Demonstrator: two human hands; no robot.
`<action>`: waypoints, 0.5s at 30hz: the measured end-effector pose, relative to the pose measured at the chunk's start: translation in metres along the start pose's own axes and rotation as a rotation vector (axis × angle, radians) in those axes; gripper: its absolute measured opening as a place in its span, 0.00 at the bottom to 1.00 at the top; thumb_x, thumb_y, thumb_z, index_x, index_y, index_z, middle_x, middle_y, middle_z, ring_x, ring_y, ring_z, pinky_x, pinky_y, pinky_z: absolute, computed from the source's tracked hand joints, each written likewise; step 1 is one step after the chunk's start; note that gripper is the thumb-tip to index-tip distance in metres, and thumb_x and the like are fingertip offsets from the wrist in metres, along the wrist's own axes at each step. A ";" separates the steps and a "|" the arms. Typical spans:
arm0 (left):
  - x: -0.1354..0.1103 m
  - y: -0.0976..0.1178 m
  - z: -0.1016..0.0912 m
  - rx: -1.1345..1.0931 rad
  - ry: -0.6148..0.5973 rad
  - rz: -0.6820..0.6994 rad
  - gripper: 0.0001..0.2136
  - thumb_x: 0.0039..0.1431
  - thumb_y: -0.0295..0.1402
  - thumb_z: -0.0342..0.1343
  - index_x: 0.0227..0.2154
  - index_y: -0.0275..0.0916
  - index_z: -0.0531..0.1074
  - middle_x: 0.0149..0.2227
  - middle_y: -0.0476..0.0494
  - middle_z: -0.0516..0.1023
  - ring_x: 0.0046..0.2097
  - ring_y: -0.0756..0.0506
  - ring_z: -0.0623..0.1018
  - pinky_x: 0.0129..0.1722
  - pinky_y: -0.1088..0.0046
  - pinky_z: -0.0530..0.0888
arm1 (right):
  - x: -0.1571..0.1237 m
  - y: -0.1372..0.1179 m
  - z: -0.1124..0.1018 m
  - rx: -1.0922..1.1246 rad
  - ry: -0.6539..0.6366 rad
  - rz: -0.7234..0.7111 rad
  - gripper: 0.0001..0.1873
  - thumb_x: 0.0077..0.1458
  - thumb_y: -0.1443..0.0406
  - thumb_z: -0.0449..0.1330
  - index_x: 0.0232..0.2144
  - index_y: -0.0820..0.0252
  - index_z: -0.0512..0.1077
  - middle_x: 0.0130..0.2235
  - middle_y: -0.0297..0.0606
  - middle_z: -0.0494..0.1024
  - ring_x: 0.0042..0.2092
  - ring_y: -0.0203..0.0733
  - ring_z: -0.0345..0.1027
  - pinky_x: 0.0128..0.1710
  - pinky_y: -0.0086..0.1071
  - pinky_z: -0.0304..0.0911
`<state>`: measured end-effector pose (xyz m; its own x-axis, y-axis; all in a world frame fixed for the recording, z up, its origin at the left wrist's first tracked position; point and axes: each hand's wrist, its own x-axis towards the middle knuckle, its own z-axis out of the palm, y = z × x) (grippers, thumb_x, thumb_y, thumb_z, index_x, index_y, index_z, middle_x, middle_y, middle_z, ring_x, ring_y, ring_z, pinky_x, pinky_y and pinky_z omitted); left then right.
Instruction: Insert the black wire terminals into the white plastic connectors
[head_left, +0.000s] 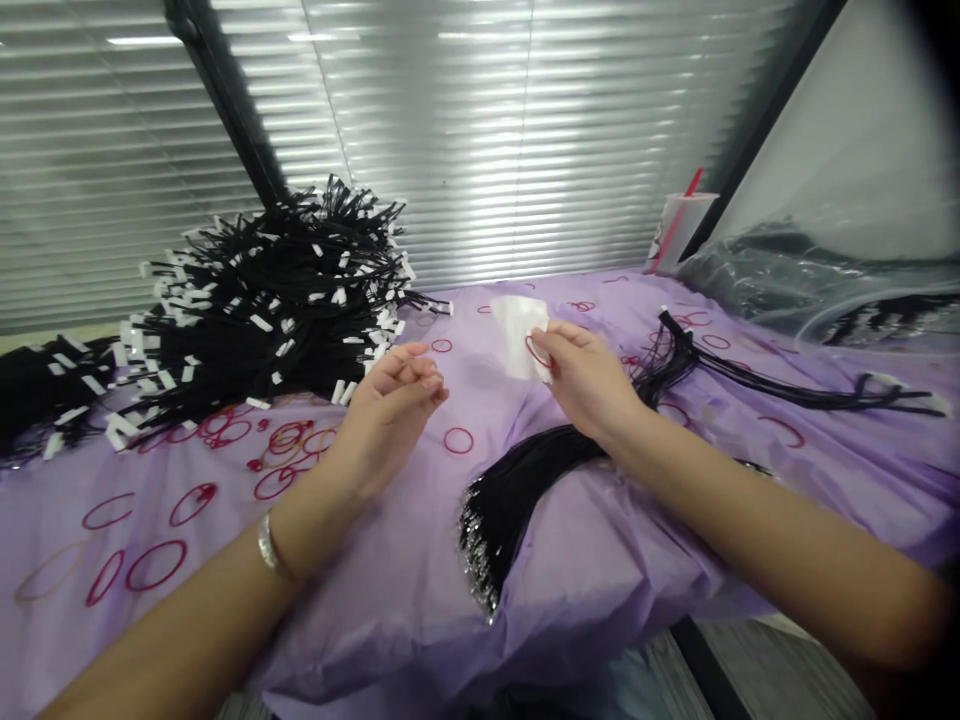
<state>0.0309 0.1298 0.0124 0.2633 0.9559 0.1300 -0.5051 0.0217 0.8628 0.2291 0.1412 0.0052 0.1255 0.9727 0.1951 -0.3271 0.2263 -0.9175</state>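
Right hand (pixel 589 385): pinching white slip (pixel 516 335), red elastic band (pixel 533 352), above purple cover (pixel 375 590). Left hand (pixel 390 410): half-curled, visibly empty. Step, seemingly: handling slip with band; next move likely calls for both hands.

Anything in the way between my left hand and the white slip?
Nothing visible blocks the left hand from the slip in the right hand; red loops lie below, on the purple cover.

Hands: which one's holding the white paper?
The right hand: it pinches the white paper. The left hand, with a silvery bracelet at its wrist, holds no paper.
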 end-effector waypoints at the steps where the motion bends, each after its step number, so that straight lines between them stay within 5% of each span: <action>1: -0.001 0.000 0.001 -0.033 -0.052 -0.037 0.13 0.46 0.23 0.62 0.36 0.39 0.71 0.29 0.53 0.69 0.33 0.55 0.71 0.37 0.79 0.71 | 0.000 0.001 0.000 -0.010 -0.019 -0.003 0.10 0.48 0.65 0.63 0.20 0.61 0.67 0.21 0.28 0.62 0.24 0.28 0.52 0.25 0.26 0.48; 9: -0.008 -0.006 0.007 -0.019 -0.129 -0.074 0.15 0.45 0.19 0.63 0.36 0.40 0.71 0.28 0.54 0.71 0.32 0.57 0.72 0.37 0.83 0.73 | -0.016 0.000 0.012 0.039 -0.292 0.039 0.06 0.49 0.63 0.63 0.25 0.60 0.74 0.25 0.30 0.69 0.27 0.29 0.57 0.28 0.26 0.53; 15: -0.009 -0.008 0.009 0.029 -0.098 -0.032 0.15 0.44 0.20 0.65 0.34 0.39 0.72 0.27 0.54 0.74 0.31 0.57 0.74 0.37 0.85 0.74 | -0.021 0.006 0.013 0.055 -0.341 0.086 0.05 0.48 0.63 0.65 0.27 0.58 0.76 0.25 0.28 0.71 0.26 0.27 0.58 0.26 0.23 0.55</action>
<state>0.0402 0.1178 0.0090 0.3584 0.9217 0.1485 -0.4719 0.0416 0.8807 0.2120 0.1226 0.0005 -0.2220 0.9474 0.2307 -0.3742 0.1358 -0.9174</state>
